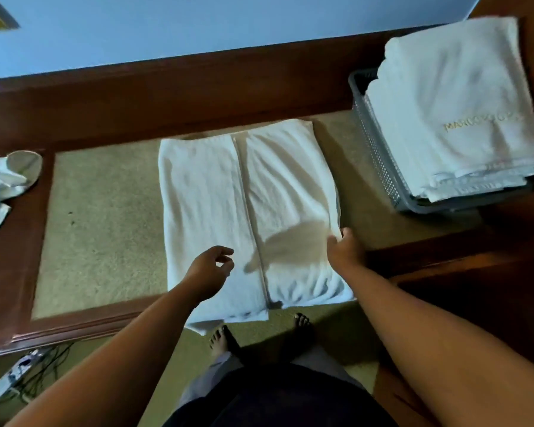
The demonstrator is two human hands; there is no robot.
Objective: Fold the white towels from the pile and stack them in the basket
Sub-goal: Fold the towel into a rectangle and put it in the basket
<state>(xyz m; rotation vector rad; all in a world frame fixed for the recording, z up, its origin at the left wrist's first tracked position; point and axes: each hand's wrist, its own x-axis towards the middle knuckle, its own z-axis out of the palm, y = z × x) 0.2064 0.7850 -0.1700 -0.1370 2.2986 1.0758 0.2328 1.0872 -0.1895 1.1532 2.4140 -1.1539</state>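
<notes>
A white towel [247, 211] lies folded lengthwise on the desk, its two side flaps meeting at a seam down the middle. My left hand [208, 269] hovers just above its near left part, fingers loosely curled and holding nothing. At the towel's right edge, my right hand [344, 249] has its fingers pinching the cloth there. A grey mesh basket [379, 161] stands at the right, stacked above its rim with folded white towels [453, 109]. The unfolded pile [3, 186] shows at the left edge.
The desk has a tan inlay [105, 229] and a dark wooden frame [167, 97], backed by a pale wall. A power strip with cables [19, 371] lies on the floor at the lower left. My bare feet [222, 337] stand by the desk's front edge.
</notes>
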